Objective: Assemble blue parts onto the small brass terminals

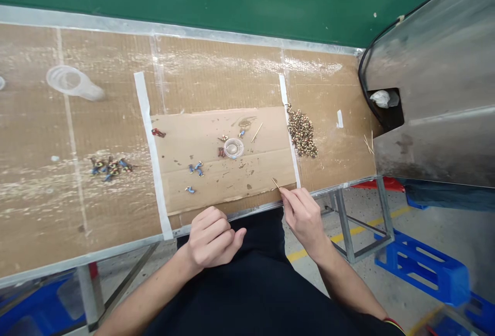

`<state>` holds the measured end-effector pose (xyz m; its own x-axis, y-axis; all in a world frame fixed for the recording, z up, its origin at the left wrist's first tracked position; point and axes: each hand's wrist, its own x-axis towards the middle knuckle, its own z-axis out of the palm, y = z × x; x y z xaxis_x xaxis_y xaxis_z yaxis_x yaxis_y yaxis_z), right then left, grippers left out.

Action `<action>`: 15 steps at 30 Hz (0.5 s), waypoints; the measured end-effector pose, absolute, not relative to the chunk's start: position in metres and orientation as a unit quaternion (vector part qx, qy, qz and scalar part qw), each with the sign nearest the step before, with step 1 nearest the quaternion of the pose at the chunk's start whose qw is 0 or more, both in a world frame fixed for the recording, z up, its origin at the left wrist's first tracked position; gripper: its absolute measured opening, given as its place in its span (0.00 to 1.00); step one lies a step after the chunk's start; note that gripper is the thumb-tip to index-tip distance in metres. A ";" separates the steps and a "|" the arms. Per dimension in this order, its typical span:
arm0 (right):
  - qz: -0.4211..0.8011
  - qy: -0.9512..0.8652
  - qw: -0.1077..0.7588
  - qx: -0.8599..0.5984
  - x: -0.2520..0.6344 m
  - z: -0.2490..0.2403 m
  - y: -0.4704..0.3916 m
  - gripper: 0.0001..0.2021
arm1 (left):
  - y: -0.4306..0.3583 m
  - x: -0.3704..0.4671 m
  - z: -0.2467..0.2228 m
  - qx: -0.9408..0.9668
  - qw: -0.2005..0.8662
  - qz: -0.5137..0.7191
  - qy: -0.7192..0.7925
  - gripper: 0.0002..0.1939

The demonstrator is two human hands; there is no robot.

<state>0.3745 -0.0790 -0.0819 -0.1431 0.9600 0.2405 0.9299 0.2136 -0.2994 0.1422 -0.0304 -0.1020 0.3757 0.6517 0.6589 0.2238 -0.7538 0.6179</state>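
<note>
My right hand (303, 217) pinches a thin toothpick (275, 182) over the front edge of the cardboard sheet (209, 191). Near the table's front edge, my left hand (212, 238) is closed with its fingers curled; whatever it may hold is hidden. A small clear cup (233, 148) sits on the sheet, with a tiny blue piece (242, 133) behind it and dark red pieces (221, 152) at its left. Another toothpick (257, 132) lies to the cup's right. Several small blue figures (196, 168) lie left of the cup, and one blue figure (190, 190) is closer to me.
A heap of small dark-and-yellow pieces (301, 132) lies right of the sheet. Mixed blue and dark pieces (110, 167) are at left, below a clear plastic cup (73, 82). Red pieces (158, 132) lie by the left tape. A metal housing (444, 88) borders the right.
</note>
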 end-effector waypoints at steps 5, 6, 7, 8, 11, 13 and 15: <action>0.045 -0.759 0.192 -0.621 0.373 -0.081 -0.078 0.11 | -0.031 0.143 -0.102 0.794 0.224 0.492 0.279 0.16; 0.047 -0.759 0.192 -0.620 0.374 -0.081 -0.079 0.11 | -0.031 0.143 -0.102 0.792 0.225 0.493 0.280 0.16; 0.049 -0.759 0.192 -0.620 0.374 -0.081 -0.079 0.11 | -0.030 0.143 -0.102 0.792 0.226 0.493 0.281 0.16; 0.050 -0.760 0.192 -0.619 0.374 -0.081 -0.079 0.10 | -0.030 0.143 -0.102 0.792 0.226 0.493 0.282 0.16; 0.052 -0.761 0.192 -0.618 0.373 -0.081 -0.078 0.10 | -0.030 0.143 -0.102 0.792 0.231 0.491 0.280 0.16; 0.055 -0.762 0.191 -0.616 0.372 -0.080 -0.078 0.10 | -0.030 0.143 -0.103 0.791 0.234 0.492 0.279 0.16; 0.058 -0.762 0.191 -0.616 0.371 -0.079 -0.077 0.11 | -0.031 0.143 -0.104 0.789 0.234 0.495 0.279 0.15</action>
<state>0.3709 -0.0773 -0.0794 -0.1683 0.9611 0.2191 0.9165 0.2344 -0.3242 0.1428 -0.0306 -0.1039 0.3537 0.6725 0.6501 0.2091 -0.7343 0.6458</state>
